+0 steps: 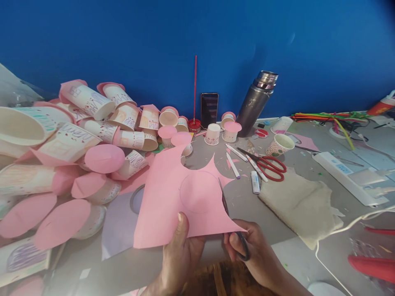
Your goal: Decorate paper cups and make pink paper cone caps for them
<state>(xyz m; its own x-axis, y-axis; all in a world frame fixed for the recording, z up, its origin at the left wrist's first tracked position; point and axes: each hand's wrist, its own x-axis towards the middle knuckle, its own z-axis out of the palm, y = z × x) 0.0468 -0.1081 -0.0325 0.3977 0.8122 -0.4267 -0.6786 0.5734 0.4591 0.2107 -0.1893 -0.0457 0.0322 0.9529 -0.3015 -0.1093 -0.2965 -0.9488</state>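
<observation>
A sheet of pink paper (160, 197) with a drawn circle and scalloped cut edges is gripped along its near edge by my left hand (180, 250). The thumb lies on top and the fingers are underneath. My right hand (249, 250) has its fingers in the handle of black scissors (243, 246). Their blade meets the right side of the sheet beside the pencilled circle; part of it is hidden by the paper. Under the sheet's left side lies a pale purple paper (115, 226) with a round cut-out.
Decorated paper cups (70, 144) with pink paper pieces are piled on the left. A dark flask (256, 102) and a phone (209, 110) stand by the blue wall. Red-handled scissors (273, 166), markers (233, 165), a glue stick (255, 182), a cloth (299, 197) and a power strip (345, 176) lie right.
</observation>
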